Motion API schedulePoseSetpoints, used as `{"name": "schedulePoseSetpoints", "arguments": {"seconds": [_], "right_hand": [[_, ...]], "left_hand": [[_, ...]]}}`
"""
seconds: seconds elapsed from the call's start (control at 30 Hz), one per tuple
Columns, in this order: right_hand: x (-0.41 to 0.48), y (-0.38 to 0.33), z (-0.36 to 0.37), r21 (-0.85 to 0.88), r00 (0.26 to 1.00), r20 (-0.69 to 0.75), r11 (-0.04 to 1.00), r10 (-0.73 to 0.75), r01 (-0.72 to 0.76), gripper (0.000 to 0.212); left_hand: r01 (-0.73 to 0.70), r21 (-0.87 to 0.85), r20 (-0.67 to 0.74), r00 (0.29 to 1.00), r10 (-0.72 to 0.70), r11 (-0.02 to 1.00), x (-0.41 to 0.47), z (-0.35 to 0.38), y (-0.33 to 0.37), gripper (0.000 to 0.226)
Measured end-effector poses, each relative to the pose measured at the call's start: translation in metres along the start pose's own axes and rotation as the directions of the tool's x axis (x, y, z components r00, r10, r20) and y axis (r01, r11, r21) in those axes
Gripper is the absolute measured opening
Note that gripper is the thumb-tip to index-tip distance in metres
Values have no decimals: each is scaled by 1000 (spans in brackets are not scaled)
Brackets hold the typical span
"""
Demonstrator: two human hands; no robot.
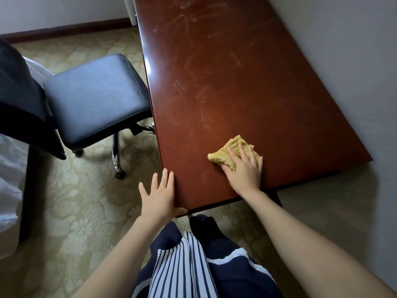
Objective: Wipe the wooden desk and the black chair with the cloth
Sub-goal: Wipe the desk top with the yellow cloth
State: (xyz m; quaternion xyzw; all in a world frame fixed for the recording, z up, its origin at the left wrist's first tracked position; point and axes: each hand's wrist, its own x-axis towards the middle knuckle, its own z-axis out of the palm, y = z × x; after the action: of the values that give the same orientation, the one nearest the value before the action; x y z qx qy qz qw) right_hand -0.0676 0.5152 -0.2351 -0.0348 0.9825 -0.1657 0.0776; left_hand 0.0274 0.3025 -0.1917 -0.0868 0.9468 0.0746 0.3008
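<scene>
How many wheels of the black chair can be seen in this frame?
2. One wheel is below the black chair seat on the left; another ends the chrome leg nearer the camera. Others are probably hidden under the seat or the desk.
</scene>
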Motion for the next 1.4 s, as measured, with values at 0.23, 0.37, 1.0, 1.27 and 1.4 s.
{"name": "schedulePoseSetpoints", "arguments": {"seconds": [0.23, 0.37, 1.0, 1.27, 1.4], "right_hand": [[-53, -50, 26, 141, 892, -16, 882, -452, 449, 49], [-68, -19, 17, 82, 777, -53, 773, -627, 629, 54], [60, -21, -13, 30, 981, 55, 983, -184, 183, 43], [47, -101, 20, -45, 887, 273, 916, -373, 399, 51], [11, -104, 31, 10, 746, 290, 781, -600, 624, 51]], "left_hand": [[-9, 61, -2, 1000, 10, 998, 1, 8, -10, 117], [-16, 51, -4, 1000, 16, 999, 2, 9, -12, 117], [-7, -164, -95, 995, -8, 986, -4, 7, -31, 95], [116, -309, -87, 985, -149, 944, -13, 16, -42, 94], [139, -343, -105, 977, -185, 929, -11, 15, -50, 93]]}}
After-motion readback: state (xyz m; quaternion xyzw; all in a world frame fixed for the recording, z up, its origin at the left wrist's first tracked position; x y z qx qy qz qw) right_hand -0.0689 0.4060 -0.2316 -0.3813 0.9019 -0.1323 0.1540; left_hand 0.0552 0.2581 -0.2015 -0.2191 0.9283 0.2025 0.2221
